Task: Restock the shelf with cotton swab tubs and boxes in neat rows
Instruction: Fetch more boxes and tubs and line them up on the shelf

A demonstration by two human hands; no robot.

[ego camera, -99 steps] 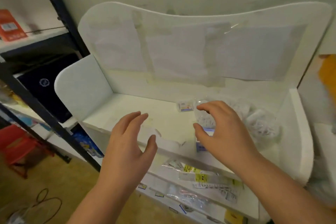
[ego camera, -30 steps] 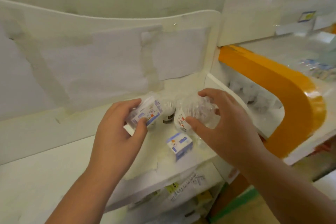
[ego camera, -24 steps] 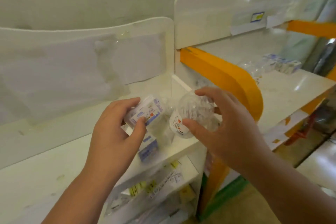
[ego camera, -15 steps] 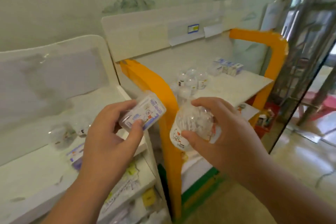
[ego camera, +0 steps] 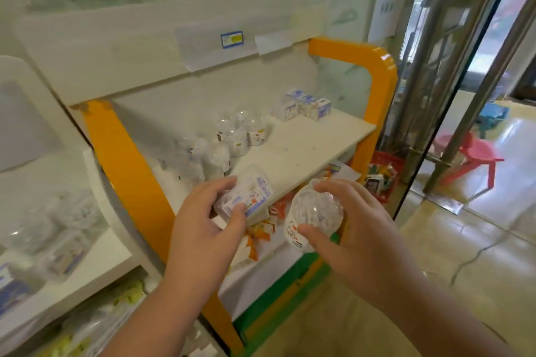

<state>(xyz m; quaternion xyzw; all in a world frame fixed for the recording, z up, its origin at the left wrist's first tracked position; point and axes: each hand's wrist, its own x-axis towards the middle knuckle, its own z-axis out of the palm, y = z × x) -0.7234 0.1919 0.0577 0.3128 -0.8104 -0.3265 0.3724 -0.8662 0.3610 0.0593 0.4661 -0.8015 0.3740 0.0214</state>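
Tub in right hand; its label partly hidden by thumb.

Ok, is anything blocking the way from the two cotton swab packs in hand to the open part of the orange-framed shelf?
Nothing visible. The box in the left hand and the round tub in the right hand hang at the shelf front; bare board lies ahead.

Our left hand and right hand are raised side by side, forearms reaching forward — fingers curled closed, each gripping something, thumbs underneath.
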